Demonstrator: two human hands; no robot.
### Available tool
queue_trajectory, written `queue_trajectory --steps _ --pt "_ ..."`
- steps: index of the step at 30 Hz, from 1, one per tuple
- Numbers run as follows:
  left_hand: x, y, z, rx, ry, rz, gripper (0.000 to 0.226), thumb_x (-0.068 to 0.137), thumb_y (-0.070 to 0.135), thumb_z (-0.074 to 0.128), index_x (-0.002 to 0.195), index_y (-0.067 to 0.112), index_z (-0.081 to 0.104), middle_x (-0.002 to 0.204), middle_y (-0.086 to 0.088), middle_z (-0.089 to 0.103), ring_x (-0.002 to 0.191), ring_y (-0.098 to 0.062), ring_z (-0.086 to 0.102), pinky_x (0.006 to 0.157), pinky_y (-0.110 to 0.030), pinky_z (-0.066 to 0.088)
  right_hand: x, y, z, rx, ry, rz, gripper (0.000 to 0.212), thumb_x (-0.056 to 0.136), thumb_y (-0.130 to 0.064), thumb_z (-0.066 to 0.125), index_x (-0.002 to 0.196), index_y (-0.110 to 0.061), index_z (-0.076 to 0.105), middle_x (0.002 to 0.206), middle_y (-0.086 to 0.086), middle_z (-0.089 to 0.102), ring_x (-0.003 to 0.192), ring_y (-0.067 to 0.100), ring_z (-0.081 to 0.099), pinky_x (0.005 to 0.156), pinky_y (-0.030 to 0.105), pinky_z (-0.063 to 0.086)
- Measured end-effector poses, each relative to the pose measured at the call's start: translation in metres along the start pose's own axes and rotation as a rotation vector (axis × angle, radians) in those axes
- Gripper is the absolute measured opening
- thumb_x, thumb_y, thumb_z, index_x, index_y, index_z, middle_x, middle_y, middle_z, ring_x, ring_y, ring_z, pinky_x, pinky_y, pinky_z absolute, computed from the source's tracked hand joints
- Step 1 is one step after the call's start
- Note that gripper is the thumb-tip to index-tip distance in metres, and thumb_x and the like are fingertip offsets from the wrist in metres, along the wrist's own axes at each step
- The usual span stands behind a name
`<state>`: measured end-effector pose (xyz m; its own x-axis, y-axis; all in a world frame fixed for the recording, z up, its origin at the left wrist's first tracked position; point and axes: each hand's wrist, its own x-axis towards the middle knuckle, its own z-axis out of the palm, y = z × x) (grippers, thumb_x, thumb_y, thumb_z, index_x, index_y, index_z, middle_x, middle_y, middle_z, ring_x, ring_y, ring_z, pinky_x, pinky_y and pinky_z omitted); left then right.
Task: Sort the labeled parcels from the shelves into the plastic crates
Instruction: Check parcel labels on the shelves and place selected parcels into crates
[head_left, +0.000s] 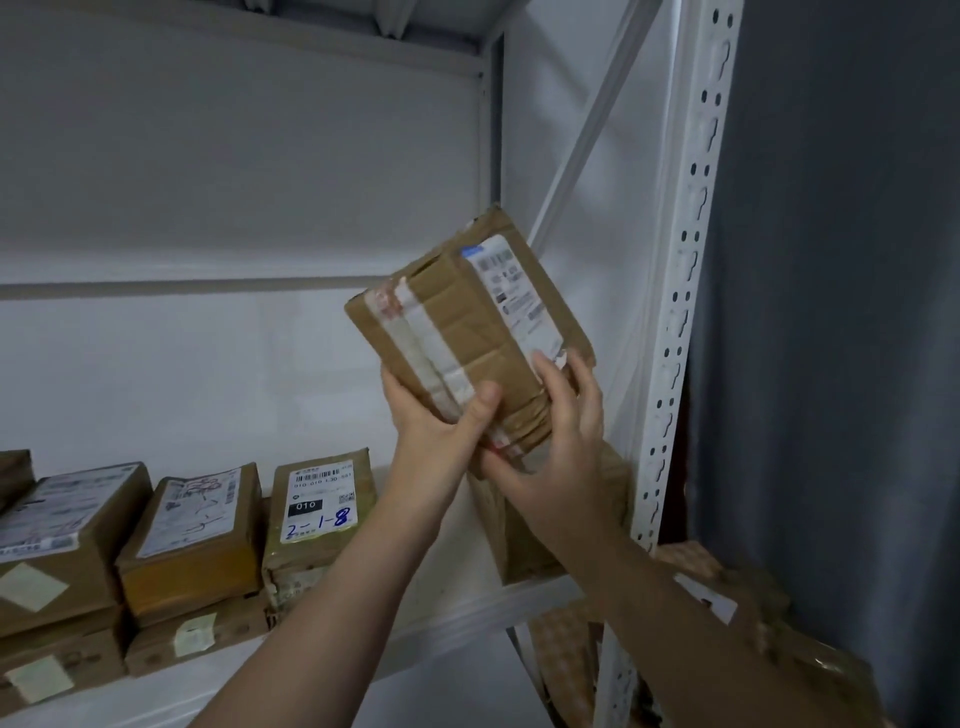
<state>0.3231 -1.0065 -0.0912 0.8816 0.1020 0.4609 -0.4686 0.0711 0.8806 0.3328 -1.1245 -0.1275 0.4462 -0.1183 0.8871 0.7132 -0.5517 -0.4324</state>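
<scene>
Both left hand (441, 423) and right hand (563, 441) grip parcel (467, 322), top leaning left.

Both bare forearms raised forward and up, left hand (441, 431) gripping the cardboard parcel (467, 317) from below, thumb across its front; right hand (563, 441) just beside, thumb under, fingers up its face

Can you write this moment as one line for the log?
parcel: lifted, tilted | left hand: grips bottom | right hand: grips bottom corner | shelf: other boxes resting
</scene>
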Motion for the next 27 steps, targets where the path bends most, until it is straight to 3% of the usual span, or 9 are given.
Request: queue_trajectory --steps 2,5,8,12,15,18,22,24,27 --pt "0.004 -0.001 -0.003 0.024 0.052 -0.028 0.137 0.04 0.079 0.074 0.149 0.036 0.003 0.149 -0.004 0.029 0.131 -0.018 0.044 0.102 -0.047 0.045 -0.007 0.0 0.006 -0.104 -0.031 -0.103 0.079 0.076 -0.046 0.068 0.143 -0.03 0.031 0.155 0.007 0.02 0.145 0.035 0.017 0.113 0.057 0.026" --pt "0.007 -0.002 -0.007 0.067 0.045 -0.084 0.151 0.032 0.082 0.07 0.152 0.032 -0.008 0.156 0.002 0.014 0.136 -0.017 0.036 0.103 -0.036 0.041 -0.015 0.0 0.011 -0.184 -0.091 -0.169 0.077 0.081 -0.041 0.063 0.147 -0.027 0.025 0.157 0.003 0.018 0.148 0.032 0.006 0.116 0.051 0.017" --pt "0.012 -0.006 -0.015 0.056 0.065 -0.08 0.145 0.032 0.083 0.074 0.15 0.036 0.005 0.152 0.0 0.029 0.13 -0.018 0.045 0.086 -0.027 0.048 -0.021 0.002 0.012 -0.214 -0.143 -0.259 0.076 0.084 -0.034 0.061 0.148 -0.019 0.023 0.157 0.008 0.021 0.148 0.032 0.009 0.119 0.044 0.012" --pt "0.013 -0.013 -0.025 0.025 0.15 -0.025 0.112 0.049 0.064 0.085 0.14 0.038 0.025 0.136 0.001 0.051 0.118 -0.013 0.057 0.097 -0.039 0.049 -0.017 0.0 0.009 -0.146 -0.311 -0.276 0.073 0.083 -0.023 0.057 0.149 -0.017 0.026 0.157 0.0 0.025 0.148 0.019 0.013 0.121 0.042 0.012" --pt "0.014 -0.016 -0.034 -0.059 0.195 -0.013 0.095 0.077 0.033 0.076 0.147 0.032 0.012 0.127 0.005 0.056 0.106 -0.008 0.061 0.09 -0.03 0.051 -0.005 0.002 0.0 0.015 -0.193 -0.185 0.056 0.086 -0.016 0.056 0.141 -0.016 0.043 0.143 0.0 0.046 0.136 0.013 0.039 0.111 0.045 0.036" --pt "0.012 -0.017 -0.05 -0.09 0.128 -0.028 0.081 0.088 0.027 0.064 0.147 0.035 0.008 0.121 0.007 0.057 0.096 -0.008 0.065 0.073 -0.021 0.053 0.011 -0.001 -0.014 0.139 -0.072 0.117 0.048 0.09 -0.035 0.051 0.135 -0.042 0.036 0.148 -0.004 0.035 0.138 0.006 0.031 0.114 0.032 0.029" --pt "0.007 -0.022 -0.061 -0.078 -0.054 -0.031 0.099 0.065 0.044 0.066 0.147 0.032 0.014 0.116 0.009 0.065 0.1 -0.011 0.068 0.076 -0.025 0.055 0.02 -0.002 -0.018 0.646 -0.265 0.521 0.053 0.089 -0.054 0.053 0.139 -0.041 0.04 0.14 -0.006 0.05 0.128 0.012 0.05 0.108 0.04 0.04" --pt "0.006 -0.022 -0.064 -0.079 -0.109 -0.04 0.104 0.057 0.051 0.065 0.147 0.032 0.016 0.119 0.008 0.064 0.1 -0.011 0.068 0.076 -0.025 0.056 0.017 -0.002 -0.017 0.717 -0.292 0.56 0.068 0.083 -0.062 0.058 0.142 -0.034 0.04 0.135 -0.005 0.057 0.123 0.015 0.055 0.106 0.043 0.042" --pt "0.006 -0.022 -0.068 -0.071 -0.137 -0.043 0.107 0.055 0.052 0.065 0.147 0.031 0.015 0.127 0.001 0.059 0.099 -0.013 0.068 0.075 -0.026 0.056 0.013 -0.01 -0.015 0.725 -0.292 0.566 0.064 0.085 -0.054 0.051 0.143 -0.032 0.039 0.135 -0.005 0.057 0.121 0.012 0.056 0.108 0.04 0.042"
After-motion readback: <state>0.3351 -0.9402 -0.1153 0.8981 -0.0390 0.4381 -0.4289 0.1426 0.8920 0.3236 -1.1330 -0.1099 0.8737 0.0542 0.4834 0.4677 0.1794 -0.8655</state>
